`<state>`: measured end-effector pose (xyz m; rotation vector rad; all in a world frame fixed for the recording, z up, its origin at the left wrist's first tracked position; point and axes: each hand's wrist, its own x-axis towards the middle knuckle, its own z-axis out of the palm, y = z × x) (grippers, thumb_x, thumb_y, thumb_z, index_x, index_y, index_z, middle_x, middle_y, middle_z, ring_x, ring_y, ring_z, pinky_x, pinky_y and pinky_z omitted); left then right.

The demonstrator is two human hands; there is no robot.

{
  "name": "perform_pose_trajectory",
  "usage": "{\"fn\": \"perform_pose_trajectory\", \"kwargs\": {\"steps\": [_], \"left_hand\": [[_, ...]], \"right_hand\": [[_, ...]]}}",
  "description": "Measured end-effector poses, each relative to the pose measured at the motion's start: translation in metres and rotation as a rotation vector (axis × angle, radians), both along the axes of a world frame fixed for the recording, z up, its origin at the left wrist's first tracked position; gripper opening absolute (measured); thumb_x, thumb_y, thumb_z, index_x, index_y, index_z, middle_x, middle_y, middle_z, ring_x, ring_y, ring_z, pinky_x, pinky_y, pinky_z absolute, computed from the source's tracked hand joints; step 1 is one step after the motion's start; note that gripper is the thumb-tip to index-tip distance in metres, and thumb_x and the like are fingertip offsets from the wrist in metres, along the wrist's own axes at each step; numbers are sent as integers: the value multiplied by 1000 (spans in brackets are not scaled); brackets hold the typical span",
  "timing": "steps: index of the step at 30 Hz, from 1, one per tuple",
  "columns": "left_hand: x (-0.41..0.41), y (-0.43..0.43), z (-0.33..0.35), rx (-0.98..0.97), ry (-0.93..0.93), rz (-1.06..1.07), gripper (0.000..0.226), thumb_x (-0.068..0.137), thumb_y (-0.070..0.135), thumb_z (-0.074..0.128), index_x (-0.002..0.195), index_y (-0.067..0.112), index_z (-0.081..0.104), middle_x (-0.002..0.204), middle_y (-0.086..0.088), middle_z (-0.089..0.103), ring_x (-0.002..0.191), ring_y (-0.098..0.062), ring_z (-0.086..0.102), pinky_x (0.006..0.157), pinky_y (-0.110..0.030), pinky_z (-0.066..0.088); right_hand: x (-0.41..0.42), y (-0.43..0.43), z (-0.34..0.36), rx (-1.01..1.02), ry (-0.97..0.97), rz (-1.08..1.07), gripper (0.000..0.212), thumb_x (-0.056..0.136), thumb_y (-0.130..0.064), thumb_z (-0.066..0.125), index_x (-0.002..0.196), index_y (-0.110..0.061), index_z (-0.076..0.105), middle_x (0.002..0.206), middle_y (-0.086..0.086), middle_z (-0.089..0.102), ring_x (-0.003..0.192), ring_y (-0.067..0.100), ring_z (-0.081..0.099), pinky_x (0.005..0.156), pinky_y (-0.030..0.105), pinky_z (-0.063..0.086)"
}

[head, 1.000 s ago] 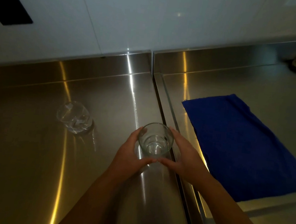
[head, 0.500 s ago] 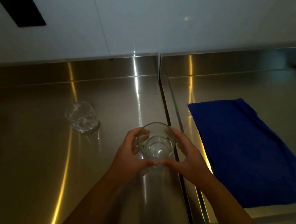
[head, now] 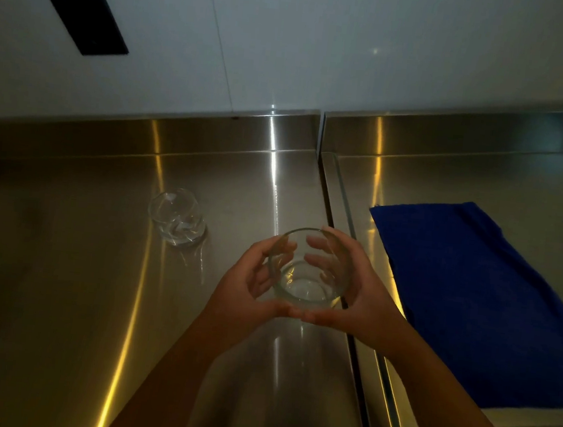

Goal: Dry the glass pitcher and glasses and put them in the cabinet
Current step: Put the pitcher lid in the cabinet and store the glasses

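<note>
Two hands hold one clear glass (head: pixel 309 267) between them; the left hand (head: pixel 249 279) curls round its left side and the right hand (head: pixel 361 300) round its right side, the thumbs meeting at the near wall close to the base; fingertips show through the far wall. The glass is mouth up, tipped a little toward the camera, over the steel counter (head: pixel 76 296); whether its base touches the steel cannot be told. A dark seam (head: pixel 326 197) in the counter runs away from under the right hand; right of that hand, past the seam, a blue cloth (head: pixel 472 293) lies flat. Left of the left hand and farther off, a second glass (head: pixel 178 217) sits alone on the steel; beyond it rises a pale wall (head: pixel 323 45), with a black panel (head: pixel 89 24) far up to the left.
</note>
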<state>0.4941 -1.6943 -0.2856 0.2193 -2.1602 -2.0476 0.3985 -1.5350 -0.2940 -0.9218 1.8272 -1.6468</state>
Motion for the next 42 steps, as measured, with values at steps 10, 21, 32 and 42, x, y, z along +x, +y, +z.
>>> {"fn": "perform_pose_trajectory", "kwargs": {"steps": [10, 21, 32, 42], "left_hand": [[10, 5, -2, 166, 12, 104, 88, 59, 68, 69, 129, 19, 46, 129, -1, 56, 120, -14, 52, 92, -30, 47], [25, -6, -5, 1150, -273, 362, 84, 88, 63, 26, 133, -7, 38, 135, -29, 43, 126, -40, 41, 106, -50, 29], [71, -24, 3, 1263, -146, 353, 92, 80, 65, 34, 129, -12, 39, 127, -33, 49, 118, -42, 50, 99, -47, 42], [152, -56, 15, 1266, -2, 386, 97, 74, 69, 38, 122, -15, 47, 129, -34, 47, 120, -43, 47, 97, -51, 39]], "right_hand": [[4, -1, 5, -67, 9, -29, 89, 51, -28, 82, 127, -36, 36, 127, -14, 49, 117, 9, 52, 90, 22, 47], [1, -23, 18, -89, 25, 62, 89, 53, -25, 81, 129, -29, 35, 131, -5, 46, 116, 7, 52, 87, 17, 46], [33, -67, 28, -95, 10, 192, 94, 52, -27, 81, 132, -27, 34, 131, -6, 48, 117, 9, 53, 89, 19, 46], [96, -116, 49, -100, 6, 332, 93, 51, -22, 83, 132, -24, 36, 132, -5, 49, 119, 14, 52, 88, 20, 46]]}}
